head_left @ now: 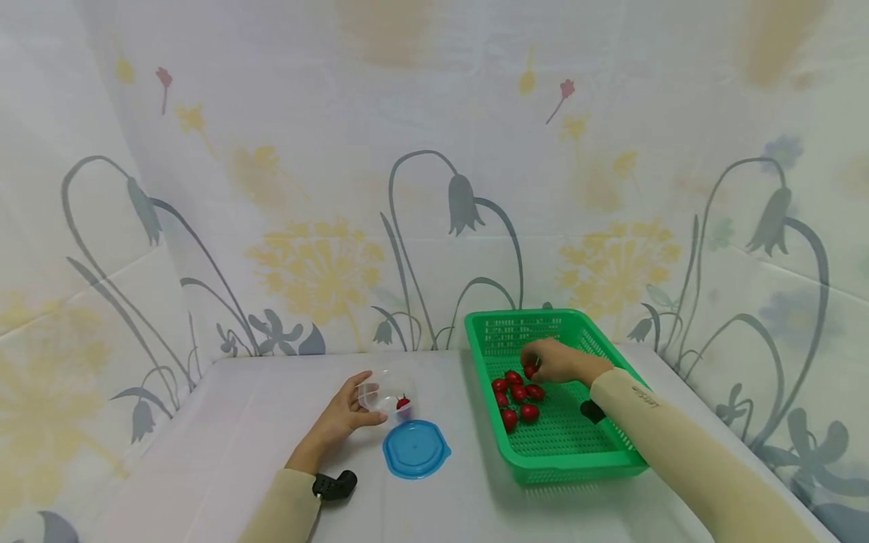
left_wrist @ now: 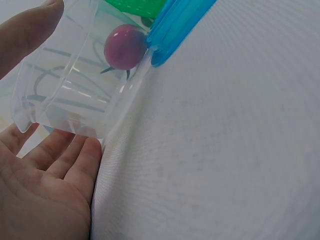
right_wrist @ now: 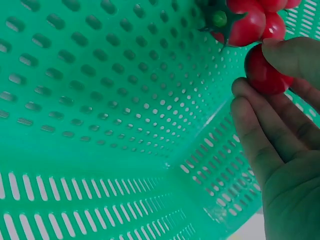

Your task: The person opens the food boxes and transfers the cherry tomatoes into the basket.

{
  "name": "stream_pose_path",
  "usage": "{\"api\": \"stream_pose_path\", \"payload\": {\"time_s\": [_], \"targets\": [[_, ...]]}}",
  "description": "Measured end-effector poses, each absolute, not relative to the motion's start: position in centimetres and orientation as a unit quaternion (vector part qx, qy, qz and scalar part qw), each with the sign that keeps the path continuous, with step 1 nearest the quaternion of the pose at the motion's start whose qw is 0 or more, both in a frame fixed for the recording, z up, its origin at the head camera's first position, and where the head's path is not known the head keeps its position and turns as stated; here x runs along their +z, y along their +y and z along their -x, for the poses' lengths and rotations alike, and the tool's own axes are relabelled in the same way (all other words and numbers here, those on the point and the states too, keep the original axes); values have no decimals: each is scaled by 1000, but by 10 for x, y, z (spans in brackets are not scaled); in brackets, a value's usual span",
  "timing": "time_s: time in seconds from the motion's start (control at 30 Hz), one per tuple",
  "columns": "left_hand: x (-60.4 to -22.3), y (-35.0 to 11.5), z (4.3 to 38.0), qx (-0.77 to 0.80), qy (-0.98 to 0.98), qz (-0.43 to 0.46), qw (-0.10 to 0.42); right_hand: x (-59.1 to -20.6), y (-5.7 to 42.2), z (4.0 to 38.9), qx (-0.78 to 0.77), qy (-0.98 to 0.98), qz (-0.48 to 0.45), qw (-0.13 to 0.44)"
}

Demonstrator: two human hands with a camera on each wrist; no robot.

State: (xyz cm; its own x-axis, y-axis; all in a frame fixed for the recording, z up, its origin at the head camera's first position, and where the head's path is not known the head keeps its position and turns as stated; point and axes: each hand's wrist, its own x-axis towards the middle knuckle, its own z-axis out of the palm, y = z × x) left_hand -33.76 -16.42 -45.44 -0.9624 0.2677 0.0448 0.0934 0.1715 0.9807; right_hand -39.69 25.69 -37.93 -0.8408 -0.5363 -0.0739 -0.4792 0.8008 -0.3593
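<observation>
My left hand [head_left: 344,413] holds a clear plastic container [head_left: 384,395] on the white table, thumb on one side and fingers on the other. Inside it lies one cherry tomato [left_wrist: 125,47] with a green stem end. A round blue lid [head_left: 416,449] lies flat just in front of the container. At the right, my right hand [head_left: 558,360] reaches into a green plastic basket [head_left: 573,461]. Between its thumb and fingers it pinches a red cherry tomato [right_wrist: 266,71]. Several more cherry tomatoes [head_left: 518,393] sit along the basket's left side.
Slots and holes cover the basket's walls and floor, and its raised rim surrounds the right hand. A pale cloth with printed flowers [head_left: 434,249] hangs behind and beside the white table [head_left: 434,513].
</observation>
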Motion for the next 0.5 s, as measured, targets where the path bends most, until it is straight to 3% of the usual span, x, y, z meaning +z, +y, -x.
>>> {"api": "stream_pose_path", "payload": {"time_s": [0.5], "targets": [[-454,-163,337,634,762,-117,69,-383,258,402,-153,949,261,85]]}}
